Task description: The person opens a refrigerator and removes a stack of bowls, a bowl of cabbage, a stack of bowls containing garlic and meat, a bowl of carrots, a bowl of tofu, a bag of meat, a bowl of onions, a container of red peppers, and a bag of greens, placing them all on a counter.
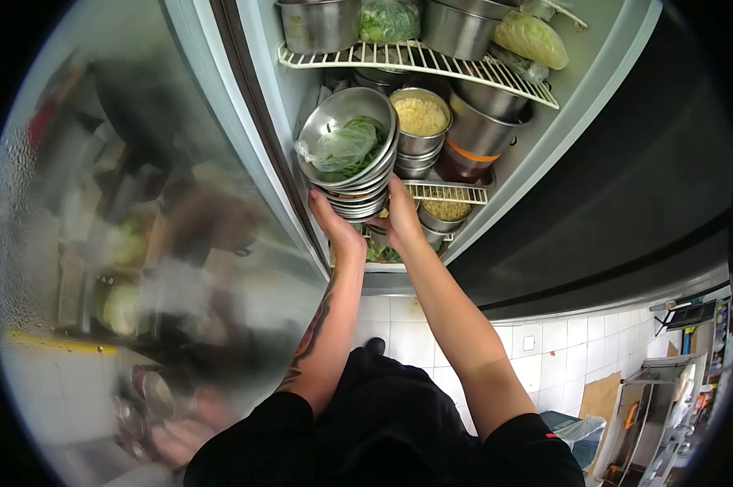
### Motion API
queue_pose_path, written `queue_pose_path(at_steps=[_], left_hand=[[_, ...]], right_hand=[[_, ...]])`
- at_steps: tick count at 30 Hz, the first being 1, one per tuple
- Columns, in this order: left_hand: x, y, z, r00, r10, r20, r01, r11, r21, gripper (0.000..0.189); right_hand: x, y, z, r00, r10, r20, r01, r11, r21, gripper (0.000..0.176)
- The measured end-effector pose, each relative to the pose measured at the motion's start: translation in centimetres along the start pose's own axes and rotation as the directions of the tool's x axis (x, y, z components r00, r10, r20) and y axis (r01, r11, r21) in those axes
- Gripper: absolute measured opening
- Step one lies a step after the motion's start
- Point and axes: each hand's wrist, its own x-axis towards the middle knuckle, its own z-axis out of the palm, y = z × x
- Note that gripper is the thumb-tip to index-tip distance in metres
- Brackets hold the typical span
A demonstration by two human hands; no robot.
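Both my hands hold a stack of metal bowls (pixel 352 180) at the open front of a fridge, slightly tilted. In the top bowl (pixel 322 130) lie green leafy vegetables (pixel 358 146) and a clear plastic bag (pixel 334 150). My left hand (pixel 336 223) cups the stack from the lower left. My right hand (pixel 400 213) grips its right side near the bottom; some of its fingers are hidden behind the bowls. Just right of the stack, a metal container of pale yellow shreds (pixel 419 118) stands on top of other metal containers.
An upper wire shelf (pixel 415 61) carries metal pots (pixel 462 31) and bagged vegetables (pixel 532 40). A large pot (pixel 487 122) stands at the right on the middle shelf. Below is another container (pixel 445 211). The fogged glass door (pixel 163 243) stands at left; white tiles (pixel 411 333) cover the floor.
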Motion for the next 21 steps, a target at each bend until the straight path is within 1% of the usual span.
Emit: queue_pose_path(at_steps=[1,4,5,6,8,9,10,12,13,14,16,17,18,19,20,21], left_hand=[[-0.7,0.4,-0.1,1.000,-0.001,-0.007,0.001,1.000,-0.001,0.063],[-3.0,0.7,-0.3,1.000,-0.020,-0.018,0.019,1.000,-0.015,0.063],[-3.6,0.7,-0.6,0.999,-0.033,0.014,0.033,0.999,-0.042,0.064],[-4.4,0.5,-1.1,0.998,-0.045,0.044,0.048,0.997,-0.067,0.064],[-6.0,0.0,-2.2,0.997,-0.073,0.032,0.075,0.994,-0.075,0.064],[-7.0,0.2,-2.5,0.993,-0.102,0.064,0.108,0.990,-0.092,0.064],[-8.1,0.2,-2.7,0.987,-0.132,0.090,0.141,0.985,-0.104,0.064],[-10.6,0.6,-2.7,0.982,-0.160,0.096,0.169,0.981,-0.098,0.060],[-12.0,0.9,-2.7,0.982,-0.154,0.112,0.165,0.982,-0.088,0.059],[-13.4,1.2,-2.6,0.980,-0.150,0.128,0.161,0.984,-0.076,0.058],[-16.1,2.9,-2.4,0.972,-0.165,0.166,0.183,0.978,-0.099,0.053],[-17.9,3.5,-2.2,0.970,-0.190,0.149,0.205,0.975,-0.090,0.052],[-19.6,4.3,-2.0,0.968,-0.213,0.134,0.225,0.971,-0.083,0.051],[-20.6,3.9,-3.0,0.953,-0.254,0.167,0.271,0.959,-0.083,0.050],[-22.1,3.9,-3.6,0.955,-0.248,0.161,0.264,0.961,-0.084,0.050],[-23.5,3.9,-4.0,0.940,-0.287,0.186,0.303,0.951,-0.064,0.051]], right_hand=[[0.2,1.0,-0.5,0.999,0.002,-0.038,-0.001,1.000,0.016,0.045],[-1.7,1.8,-1.8,0.999,-0.022,-0.037,0.024,0.999,0.048,0.045],[-2.6,1.9,-2.1,0.996,-0.062,-0.058,0.065,0.997,0.050,0.046],[-3.7,1.7,-2.2,0.993,-0.072,-0.095,0.077,0.996,0.049,0.047],[-5.4,2.1,-3.7,0.988,-0.124,-0.096,0.124,0.992,-0.005,0.048],[-6.6,2.1,-4.3,0.986,-0.139,-0.093,0.137,0.990,-0.026,0.049],[-7.8,1.9,-4.7,0.985,-0.135,-0.106,0.133,0.991,-0.023,0.048],[-9.9,2.0,-6.2,0.980,-0.136,-0.147,0.132,0.991,-0.037,0.046],[-11.0,1.8,-7.2,0.984,-0.127,-0.122,0.117,0.990,-0.085,0.046],[-12.3,1.8,-8.2,0.988,-0.134,-0.073,0.132,0.990,-0.040,0.048],[-15.0,1.9,-9.1,0.994,-0.109,-0.011,0.110,0.988,0.104,0.050],[-15.4,2.6,-10.7,0.993,-0.106,0.042,0.097,0.980,0.173,0.053],[-17.1,2.2,-11.0,0.992,-0.107,0.070,0.093,0.979,0.183,0.054],[-18.1,2.2,-11.9,0.992,-0.093,0.080,0.073,0.973,0.218,0.053],[-19.3,2.3,-13.1,0.992,-0.084,0.091,0.058,0.966,0.253,0.053],[-20.7,1.9,-13.8,0.990,-0.077,0.116,0.041,0.957,0.288,0.051]])
